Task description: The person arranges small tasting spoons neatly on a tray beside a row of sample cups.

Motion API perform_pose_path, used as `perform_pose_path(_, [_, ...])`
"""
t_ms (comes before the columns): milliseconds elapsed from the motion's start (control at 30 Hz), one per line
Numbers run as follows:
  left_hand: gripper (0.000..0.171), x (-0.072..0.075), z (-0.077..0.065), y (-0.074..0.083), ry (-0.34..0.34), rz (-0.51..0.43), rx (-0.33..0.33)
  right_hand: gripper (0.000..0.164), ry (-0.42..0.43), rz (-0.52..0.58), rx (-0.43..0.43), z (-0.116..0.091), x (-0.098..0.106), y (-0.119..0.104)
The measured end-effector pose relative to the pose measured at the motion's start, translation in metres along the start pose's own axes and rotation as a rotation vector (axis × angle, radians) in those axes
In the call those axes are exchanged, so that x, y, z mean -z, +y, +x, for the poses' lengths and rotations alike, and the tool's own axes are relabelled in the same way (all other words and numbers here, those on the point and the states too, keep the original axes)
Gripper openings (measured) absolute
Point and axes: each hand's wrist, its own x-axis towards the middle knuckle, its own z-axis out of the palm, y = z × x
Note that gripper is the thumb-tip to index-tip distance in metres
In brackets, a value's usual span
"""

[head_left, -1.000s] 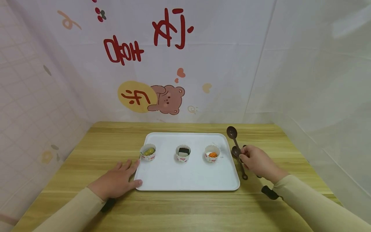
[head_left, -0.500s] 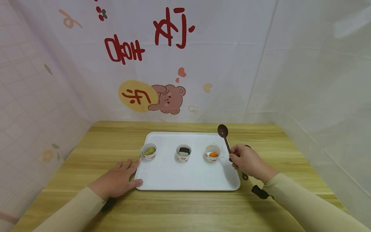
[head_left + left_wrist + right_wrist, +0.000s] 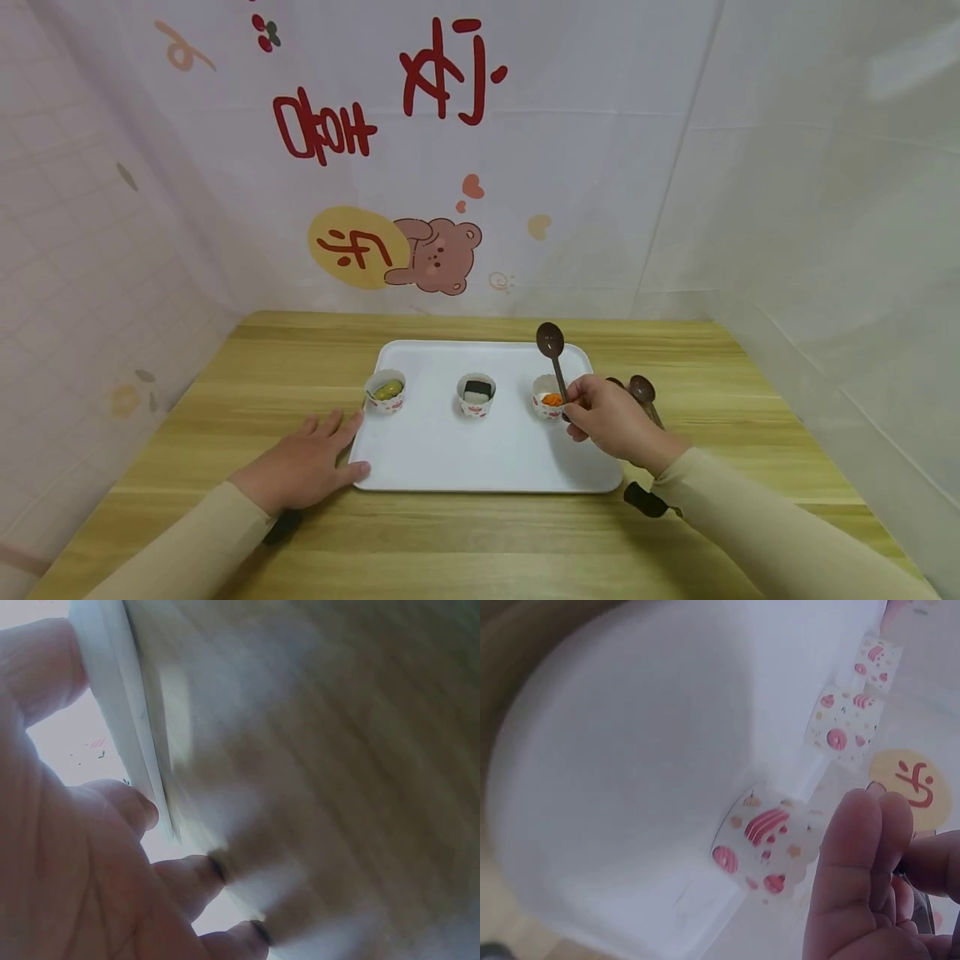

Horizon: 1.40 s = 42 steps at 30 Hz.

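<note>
My right hand (image 3: 615,425) pinches a dark brown spoon (image 3: 550,342) by its handle, its bowl pointing up and away, above the right part of the white tray (image 3: 487,467). Just beneath and behind the handle stands a printed paper cup (image 3: 765,844) with an orange piece (image 3: 552,400) in it. A middle cup (image 3: 475,410) holds a black-and-white piece, and a left cup (image 3: 386,406) holds a green-yellow piece. My left hand (image 3: 300,462), fingers spread, rests at the tray's left edge, with its thumb over the rim (image 3: 127,697).
More dark brown spoons (image 3: 642,388) lie on the wooden table (image 3: 480,542) right of the tray, partly hidden by the right hand. A white printed sheet (image 3: 585,167) hangs behind and at both sides of the table.
My right hand has lifted the spoon from the others at the right and carried it left, over the tray to the right cup. The left hand has stayed at the tray's edge.
</note>
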Motion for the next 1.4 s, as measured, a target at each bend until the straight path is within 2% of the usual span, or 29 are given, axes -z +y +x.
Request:
perform_pose_path(367, [0.089,0.000,0.000,-0.001,-0.011,-0.005,0.012,0.004,-0.041,0.105,0.020,0.007,-0.028,-0.013])
perform_pose_path(900, [0.089,-0.004,0.002,-0.003,-0.002,0.004,0.000,0.005,-0.058,0.140,0.013,0.014,-0.072,-0.036])
perform_pose_path(1133, [0.090,-0.004,0.003,-0.003,0.001,0.011,0.001,0.006,-0.089,0.180,0.006,0.018,-0.089,-0.044])
perform_pose_path(1400, [0.089,-0.005,0.003,-0.003,0.003,0.012,0.002,0.009,-0.132,0.213,0.037,0.022,-0.105,-0.050])
